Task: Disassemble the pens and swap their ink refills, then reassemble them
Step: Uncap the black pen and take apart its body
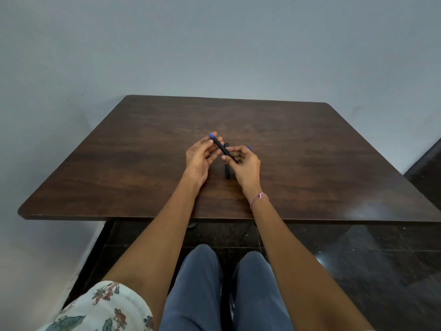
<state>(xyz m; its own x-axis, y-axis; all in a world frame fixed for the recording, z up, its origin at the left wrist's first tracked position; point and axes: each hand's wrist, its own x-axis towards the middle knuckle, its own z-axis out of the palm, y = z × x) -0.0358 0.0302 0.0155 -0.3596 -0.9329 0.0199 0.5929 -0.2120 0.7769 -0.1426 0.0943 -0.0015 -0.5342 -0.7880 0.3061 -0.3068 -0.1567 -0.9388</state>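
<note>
A black pen with a blue tip (220, 146) is held slanted above the dark wooden table (310, 163). My left hand (201, 158) pinches its front end near the blue tip. My right hand (243, 166) grips its rear end with curled fingers. A second black pen (227, 172) lies on the table beneath my hands, pointing away from me and partly hidden by them. A small blue piece (249, 147) peeks out just beyond my right hand's fingers; what it is cannot be made out.
The table stands against a grey wall (214, 56). My knees in blue trousers (226, 283) sit below the table's near edge. Dark glossy floor (381, 271) shows to the right.
</note>
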